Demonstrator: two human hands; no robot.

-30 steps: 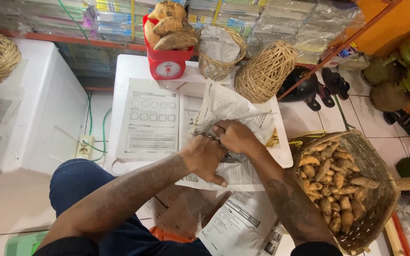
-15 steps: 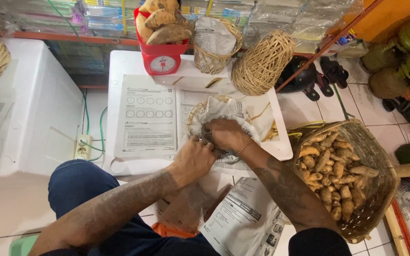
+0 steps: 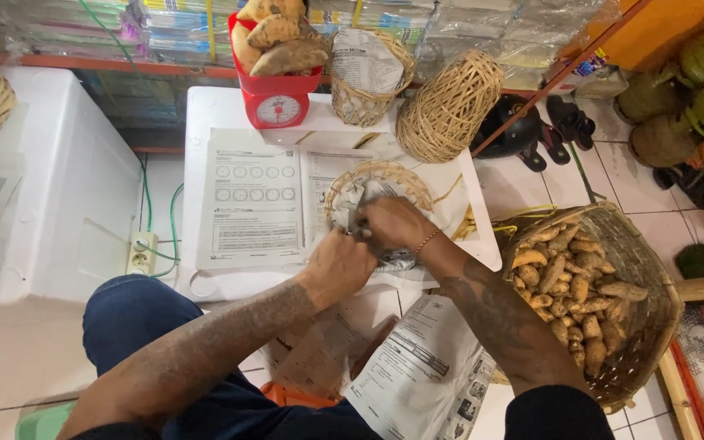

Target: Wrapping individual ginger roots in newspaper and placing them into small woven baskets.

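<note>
The small woven basket sits on the white low table, right of centre on a printed sheet, its open mouth facing up. A crumpled newspaper lining fills it. Both hands meet at the basket's near rim. The right hand lies over the near-right part of the mouth, fingers curled down onto the paper; the left hand is just nearer, at the near-left edge, fingers pinching the paper. Both appear clenched on the lining. The basket lies directly far of both hands; the right is closer to its centre. Further out: red scale far-left, a lined basket far, an overturned basket far-right, and a large basket of tubers on the floor to the right.
</note>
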